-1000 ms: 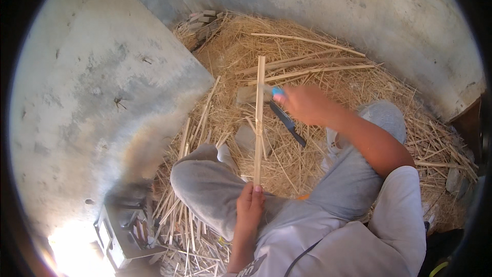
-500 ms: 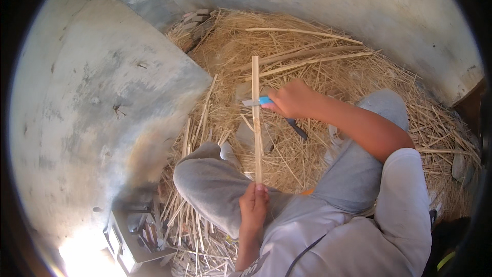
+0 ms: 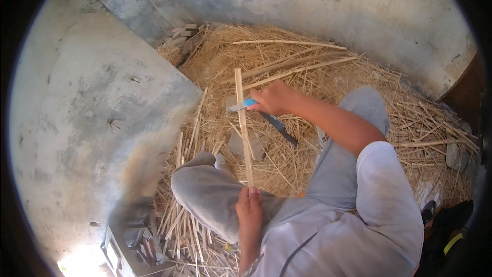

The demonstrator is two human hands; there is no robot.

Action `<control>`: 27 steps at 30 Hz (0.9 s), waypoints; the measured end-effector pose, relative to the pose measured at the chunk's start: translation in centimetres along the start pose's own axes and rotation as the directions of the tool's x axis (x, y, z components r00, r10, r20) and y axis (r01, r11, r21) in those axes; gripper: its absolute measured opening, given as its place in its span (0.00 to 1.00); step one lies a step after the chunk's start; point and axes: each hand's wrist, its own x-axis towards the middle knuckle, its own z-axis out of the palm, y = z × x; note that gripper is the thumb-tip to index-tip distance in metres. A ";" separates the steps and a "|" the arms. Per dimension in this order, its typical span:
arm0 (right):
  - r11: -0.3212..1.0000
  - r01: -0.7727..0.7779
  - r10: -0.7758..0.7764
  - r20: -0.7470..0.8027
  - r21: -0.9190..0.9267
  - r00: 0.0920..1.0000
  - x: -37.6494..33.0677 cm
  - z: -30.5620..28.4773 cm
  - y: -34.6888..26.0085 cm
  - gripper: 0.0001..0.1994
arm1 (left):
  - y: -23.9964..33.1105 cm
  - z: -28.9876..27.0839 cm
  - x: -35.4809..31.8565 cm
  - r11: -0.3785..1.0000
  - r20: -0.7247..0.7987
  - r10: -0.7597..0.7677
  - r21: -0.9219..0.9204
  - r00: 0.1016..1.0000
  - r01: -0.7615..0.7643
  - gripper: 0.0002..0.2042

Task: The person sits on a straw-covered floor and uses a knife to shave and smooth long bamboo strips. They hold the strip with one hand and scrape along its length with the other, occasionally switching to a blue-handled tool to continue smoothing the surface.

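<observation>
My left hand [image 3: 249,208] is closed round the near end of a long pale wooden strip [image 3: 244,141], close to my lap. The strip points away from me, its far end leaning slightly left. In my right hand [image 3: 271,97] is a blue-handled utility knife [image 3: 249,102], its blade crossing the strip nearer the far end. A thin sliver stands off the strip's side partway down. Below the right hand shows a dark, blade-like piece [image 3: 279,127]; whether it lies on the ground or hangs from the hand, I cannot tell.
Straw and shavings [image 3: 307,128] cover the ground around my bent legs. Longer strips [image 3: 287,64] lie at the far side. A flat stone [image 3: 259,150] sits beyond my lap. Weathered walls [image 3: 92,97] enclose the left and back. A metal box-like frame [image 3: 125,251] stands at lower left.
The view has shifted, moving the scene left and slightly down. The knife sits a little nearer the strip's far end, and the strip leans more to the left. More of the dark piece shows.
</observation>
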 end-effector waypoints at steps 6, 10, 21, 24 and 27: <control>0.846 -0.369 0.298 0.232 0.386 0.926 -0.2 -0.9 -1.9 0.16 | -0.6 0.0 0.4 0.996 -0.009 0.063 0.063 0.998 -0.063 0.16; 0.850 -0.443 0.394 0.215 0.286 0.894 0.8 -0.6 -2.6 0.14 | -0.1 0.6 0.2 0.954 -0.053 0.188 0.248 0.981 -0.170 0.16; 0.888 -0.440 0.433 0.077 0.132 0.898 2.4 2.4 -3.1 0.05 | 1.6 1.3 -0.7 0.916 -0.137 0.204 0.377 0.969 -0.139 0.14; 0.933 -0.358 0.357 0.014 0.039 0.934 3.1 3.4 -1.6 0.03 | 1.9 1.8 -0.7 0.918 -0.129 0.213 0.366 0.968 -0.153 0.14; 0.920 -0.391 0.392 -0.024 0.025 0.920 4.2 3.7 -0.2 0.03 | 2.2 2.0 -0.7 0.916 -0.126 0.223 0.366 0.967 -0.163 0.14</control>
